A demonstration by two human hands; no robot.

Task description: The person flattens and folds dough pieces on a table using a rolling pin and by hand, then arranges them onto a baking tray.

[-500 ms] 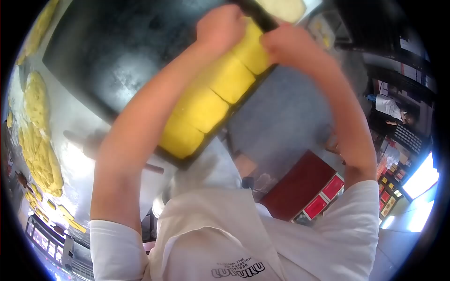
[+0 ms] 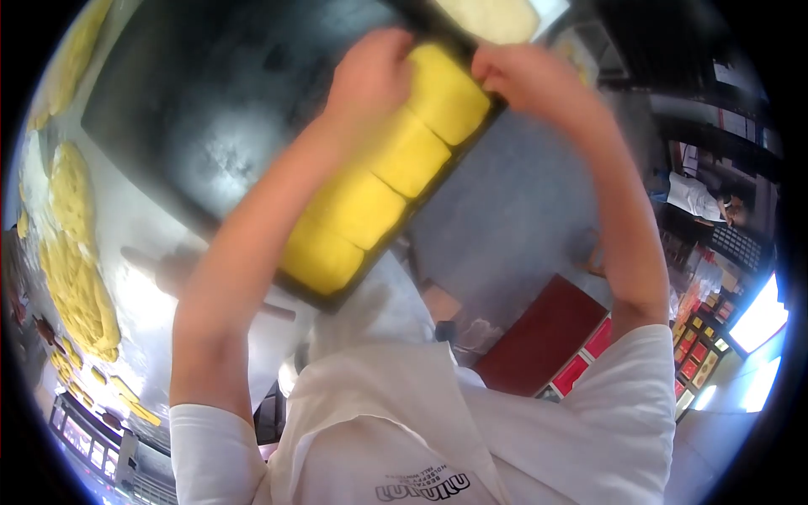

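Observation:
Several yellow slabs [image 2: 362,204] lie edge to edge in a row along the near right side of a large dark tray [image 2: 168,109]. My left hand [image 2: 370,71] is at the upper left of the farthest slab, its fingers curled and smeared; whether it holds anything is unclear. At the tray's far right corner, my right hand [image 2: 505,71] has its fingers bent and pressed together beside the same slab. What those fingers hold, if anything, is too small to make out.
Yellow dough [image 2: 76,252] lies on the floured table [image 2: 135,316] at left. A rolling pin [image 2: 164,271] is beside the tray. A dark red box [image 2: 543,332] sits low at right. Another person [image 2: 694,195] is far right. A pale piece [image 2: 497,18] is beyond the tray.
The farthest slab shows more fully between my hands. My left hand has moved a little left and down, and my right hand now sits lower at the tray corner.

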